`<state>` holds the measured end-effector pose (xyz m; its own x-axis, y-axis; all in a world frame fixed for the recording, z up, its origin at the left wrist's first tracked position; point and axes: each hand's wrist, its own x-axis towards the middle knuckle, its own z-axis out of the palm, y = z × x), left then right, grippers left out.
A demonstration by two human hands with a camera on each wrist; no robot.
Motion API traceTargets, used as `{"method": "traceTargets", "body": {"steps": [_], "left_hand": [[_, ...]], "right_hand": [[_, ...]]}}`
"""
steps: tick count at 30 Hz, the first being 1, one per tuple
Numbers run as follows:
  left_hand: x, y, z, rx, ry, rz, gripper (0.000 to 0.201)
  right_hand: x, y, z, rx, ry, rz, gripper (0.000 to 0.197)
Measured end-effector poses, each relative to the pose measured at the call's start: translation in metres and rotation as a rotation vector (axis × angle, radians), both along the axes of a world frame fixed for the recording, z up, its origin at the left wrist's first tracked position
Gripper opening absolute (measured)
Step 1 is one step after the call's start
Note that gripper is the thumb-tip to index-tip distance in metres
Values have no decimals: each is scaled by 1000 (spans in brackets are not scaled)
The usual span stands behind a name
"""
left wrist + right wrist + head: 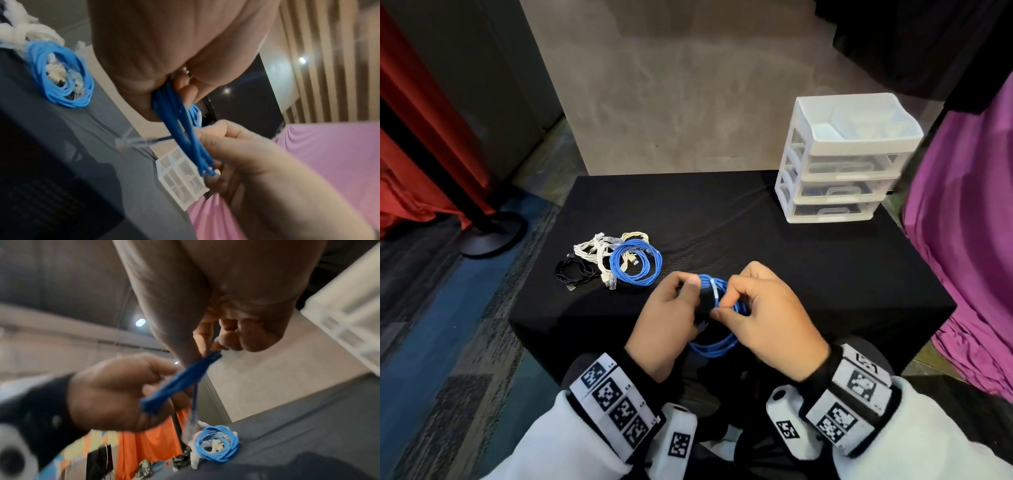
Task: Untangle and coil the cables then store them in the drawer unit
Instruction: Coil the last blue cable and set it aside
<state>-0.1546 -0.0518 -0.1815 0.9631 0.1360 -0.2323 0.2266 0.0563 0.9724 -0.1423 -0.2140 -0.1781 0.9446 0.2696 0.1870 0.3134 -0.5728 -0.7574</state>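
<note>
- Blue cable coil (pixel 717 329), in hand: I hold it above the near edge of the black table (pixel 825 274), well in front of the drawer unit (pixel 849 161). Its loops are gathered into one bundle so they cannot spring apart.
- Left hand (pixel 671 308): fingers and thumb curled round one side of the bundle, a full grip that, I judge, keeps the loops stacked while the other hand works.
- Right hand (pixel 763 308): fingertips pinched narrow on a pale tie (pixel 714 289) wrapped across the strands; probably I am fastening the coil. The left wrist view shows a clear plug end (pixel 123 142) hanging free from the bundle.
- Second blue coil (pixel 637 262): lies flat on the table, left of and nearer than the drawer unit, apparently already wound.
- White cables (pixel 594 250) and a black cable (pixel 573 269): heaped touching that coil, further left again; the white ones look loosely tangled.
- Drawer unit: stands at the table's far right corner, three clear drawers pushed in, open tray on top. Nothing stored that I can make out.
</note>
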Motion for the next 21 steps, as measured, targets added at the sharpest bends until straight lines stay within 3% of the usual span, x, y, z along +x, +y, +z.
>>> {"method": "traceTargets", "body": {"steps": [2,5,9,13,17,21], "left_hand": [[-1,2,6,-115,10,3,23],[-3,3,11,-236,-6,-17,24],[-2,0,13,-291,-37,-2,26],[2,10,11,-331,-28,-2,31],[1,22,13,-426,-2,-16,36],[3,21,10,-388,-27,-21,34]], "right_hand": [[-3,0,-5,7,-60,-39,26],[1,-1,-8,266,103,-118,31],[4,-2,-2,417,336,22,2],[6,-10,6,532,601,200,25],[8,-20,6,487,594,314,38],[15,-26,6,361,495,265,37]]}}
